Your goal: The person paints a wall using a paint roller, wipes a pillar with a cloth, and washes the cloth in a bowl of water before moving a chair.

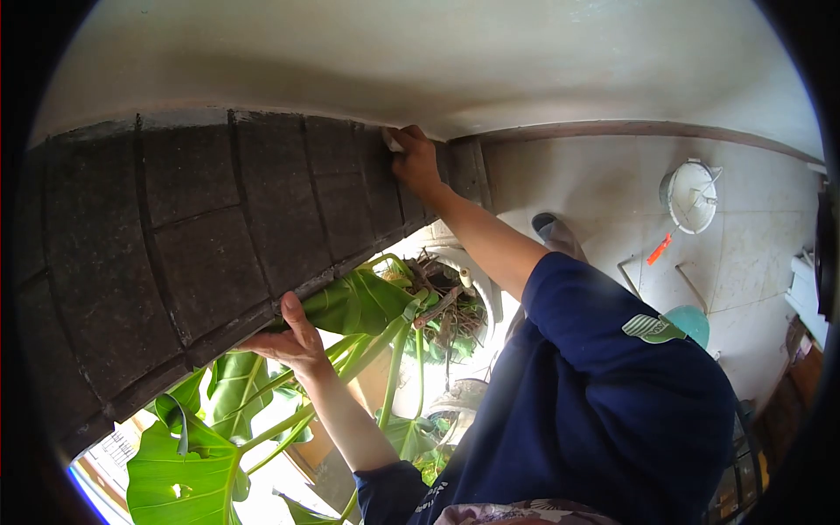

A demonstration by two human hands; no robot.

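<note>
The right hand (417, 164) is pinching a small white piece (391, 140) at the back edge of the dark tiled ledge (197, 188).

The fingers are closed snugly on the piece, near the ledge's right end, where tile is meeting wall (525, 52); its pale end alone is showing, so I cannot tell what it is, but a fingertip hold is probably suiting so narrow a join. The left hand (302, 347) is resting loosely open at the front edge, thumb spreading away from the fingers, no loose thing showing in it, perhaps bracing the leaning body. Green leaves (363, 304) are crowding just below that edge. Well apart, a bucket (668, 194) is standing on the floor (604, 171), probably out of the feet's way.
</note>
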